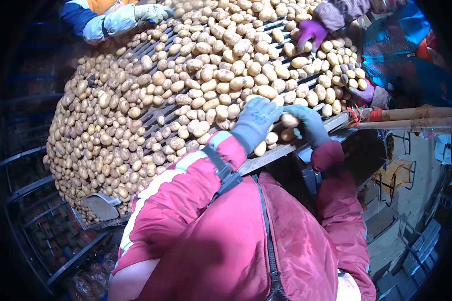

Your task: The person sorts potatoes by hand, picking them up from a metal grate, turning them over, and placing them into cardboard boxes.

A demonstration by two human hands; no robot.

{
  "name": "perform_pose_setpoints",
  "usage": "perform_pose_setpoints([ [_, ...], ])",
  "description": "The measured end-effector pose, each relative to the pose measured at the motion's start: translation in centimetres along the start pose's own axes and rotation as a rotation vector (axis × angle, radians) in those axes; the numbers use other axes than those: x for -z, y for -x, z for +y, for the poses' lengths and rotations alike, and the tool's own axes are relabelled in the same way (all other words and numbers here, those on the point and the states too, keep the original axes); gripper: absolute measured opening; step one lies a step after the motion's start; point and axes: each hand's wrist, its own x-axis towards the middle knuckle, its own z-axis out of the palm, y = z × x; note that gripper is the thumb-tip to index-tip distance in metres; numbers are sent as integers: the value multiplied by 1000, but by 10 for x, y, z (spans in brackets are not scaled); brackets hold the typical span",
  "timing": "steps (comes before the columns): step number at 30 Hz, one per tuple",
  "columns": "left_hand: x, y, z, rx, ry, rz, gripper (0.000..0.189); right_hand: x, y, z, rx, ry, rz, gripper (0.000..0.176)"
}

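Many pale potatoes [206,75] cover a slatted sorting table [153,120] in front of me. My left hand [256,124], in a grey-blue glove, lies over the potatoes near the table's front edge, palm down with its fingers stretched out. What is under the palm is hidden. To its right, my right hand [309,123], in a similar glove, curls around a single potato [289,120] above that edge. The fingertips of the two hands are close together.
Across the table, another person's pale-gloved hand [153,12] rests by the potatoes. At the right, a co-worker's purple-gloved hands [311,35] are among the potatoes. Wooden poles [412,114] tied with red cord extend rightward. A scoop-like piece [101,206] sits at the lower left corner.
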Motion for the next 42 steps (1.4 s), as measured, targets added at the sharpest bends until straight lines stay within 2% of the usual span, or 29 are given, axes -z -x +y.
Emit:
perform_pose_setpoints([
  [3, 1, -19, 9, 28, -172, -112, 34, 1, 28, -11, 65, -248, 64, 27],
  [4, 8, -28, 15, 120, -197, -209, 30, -4, 35, -17, 48, -390, 89, 27],
  [5, 12, -37, 17, 210, -225, -303, 27, -6, 39, -28, -223, -731, 166, 28],
  [6, 2, -42, 8, 198, -245, -311, 24, 1, 32, -9, -141, -685, 141, 27],
  [8, -5, -36, -8, 208, -189, -288, 26, 10, 20, 23, 119, -227, 154, 29],
  [9, -11, -27, -18, 225, -127, -272, 29, 8, 22, 28, 134, -144, 133, 31],
  [11, -29, -8, -33, 166, 200, -62, 36, -6, 26, 31, 47, -252, 31, 35],
  [15, 24, 22, 26, 543, 618, -102, 47, -62, 32, 18, -17, -575, 27, 33],
  [16, 20, 35, 26, 548, 612, -92, 47, -60, 36, 10, -20, -545, -7, 36],
  [18, 19, 66, 11, 397, 612, -36, 37, -56, 53, 0, -55, -537, -24, 39],
  [20, 34, 97, -5, 308, 566, 38, 29, -35, 77, -14, -121, -487, -21, 41],
  [21, 48, 118, -19, 490, 754, 22, 27, -24, 86, -17, -10, -377, 72, 40],
  [22, 61, 138, -33, 683, 936, 41, 25, 2, 97, -4, 11, -371, 112, 40],
  [23, 68, 166, -51, 733, 882, 149, 25, 37, 108, 16, 22, -243, 253, 39],
  [24, 74, 194, -69, 783, 824, 258, 26, 67, 127, 16, 10, -190, 282, 43],
  [25, 80, 221, -87, 832, 764, 363, 26, 89, 145, 11, 38, 72, 407, 47],
  [27, 90, 279, -116, 855, 515, 380, 27, 152, 170, 35, 235, 480, 568, 49],
  [28, 94, 309, -130, 872, 390, 387, 28, 170, 178, 37, 175, 398, 637, 49],
  [30, 97, 338, -138, 893, 414, 482, 30, 179, 179, 30, 68, 255, 684, 47],
  [31, 101, 344, -138, 920, 233, 424, 35, 134, 170, 10, 172, 329, 656, 43],
  [32, 106, 348, -137, 942, 54, 361, 40, 82, 154, -12, 188, 290, 542, 39],
  [33, 110, 353, -135, 960, -124, 294, 44, 37, 137, -26, 64, 296, 452, 37],
  [34, 107, 348, -126, 962, -116, 176, 45, -22, 124, -39, -19, 92, 336, 38],
  [35, 97, 336, -115, 930, -88, 160, 46, -62, 107, -29, 53, 29, 85, 38],
  [36, 87, 323, -103, 899, -59, 144, 47, -113, 94, -28, 95, 92, -102, 38],
  [38, 78, 298, -84, 768, 85, 333, 49, -196, 81, -26, -117, 95, -503, 40],
  [39, 82, 293, -79, 699, 179, 434, 50, -230, 77, -24, -132, 115, -657, 44],
  [40, 82, 309, -81, 659, 113, 441, 49, -261, 71, -16, 3, 292, -778, 50],
  [42, 95, 345, -82, 628, 42, 449, 48, -301, 60, 10, 68, 316, -1023, 60],
])
